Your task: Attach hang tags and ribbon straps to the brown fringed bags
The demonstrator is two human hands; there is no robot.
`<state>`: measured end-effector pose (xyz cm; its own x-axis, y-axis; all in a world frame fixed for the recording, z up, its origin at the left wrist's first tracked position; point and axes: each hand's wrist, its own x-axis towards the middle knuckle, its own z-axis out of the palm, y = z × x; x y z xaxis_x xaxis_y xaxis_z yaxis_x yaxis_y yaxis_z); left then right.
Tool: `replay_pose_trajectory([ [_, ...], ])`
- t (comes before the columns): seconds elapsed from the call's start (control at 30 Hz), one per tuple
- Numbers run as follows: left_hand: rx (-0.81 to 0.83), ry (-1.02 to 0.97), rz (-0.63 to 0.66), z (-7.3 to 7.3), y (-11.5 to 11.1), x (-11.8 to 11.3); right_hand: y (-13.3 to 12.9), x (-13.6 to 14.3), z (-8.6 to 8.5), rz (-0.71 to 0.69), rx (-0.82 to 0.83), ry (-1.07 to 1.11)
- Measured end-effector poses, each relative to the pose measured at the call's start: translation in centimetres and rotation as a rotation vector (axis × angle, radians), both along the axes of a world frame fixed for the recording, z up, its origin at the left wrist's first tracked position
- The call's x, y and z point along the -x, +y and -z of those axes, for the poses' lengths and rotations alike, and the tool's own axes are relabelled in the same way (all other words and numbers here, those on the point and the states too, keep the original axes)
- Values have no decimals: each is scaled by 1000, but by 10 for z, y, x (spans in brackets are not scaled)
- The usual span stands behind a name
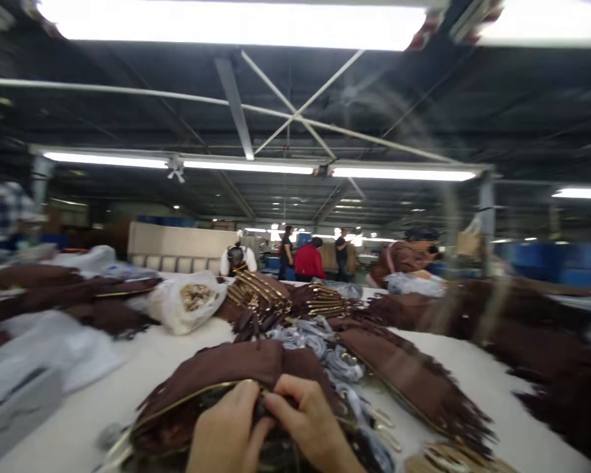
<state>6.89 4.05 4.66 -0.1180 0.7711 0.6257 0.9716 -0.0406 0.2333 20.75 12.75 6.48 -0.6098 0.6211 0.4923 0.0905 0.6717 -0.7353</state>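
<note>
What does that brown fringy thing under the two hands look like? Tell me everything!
The brown fringed piece looks like soft suede-like fabric, with a thin gold-coloured edge curving along its front and fringe hanging off it. It lies flat on the white table, on top of a pile of similar pieces. The left hand and right hand both pinch at its near edge, fingertips close together. The picture is blurry, so finer details are unclear.
</note>
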Motion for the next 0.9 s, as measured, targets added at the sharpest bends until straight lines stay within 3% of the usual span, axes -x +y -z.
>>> replay_pose_trajectory([
  [0.07,125,34,-98,-10,-4,-10,3,-7,-6,-48,4,-48],
  [0.17,243,83,-141,-18,-7,-21,10,-10,-3,-63,-25,-183],
  [0.37,246,112,-182,-36,-22,-22,17,-13,9,95,-137,-304],
  [0.47,261,96,-357,-45,-36,2,31,-23,10,198,-163,-304],
  [0.57,274,41,-552,-47,-58,44,50,-37,12,301,-118,-375],
  [0.63,287,4,-615,-44,-73,74,60,-41,14,342,-98,-406],
  [0.77,329,-76,-484,-29,-93,112,66,-38,21,343,-114,-388],
  [0.9,331,-226,-302,-16,-102,124,72,-45,28,166,-74,-467],
])
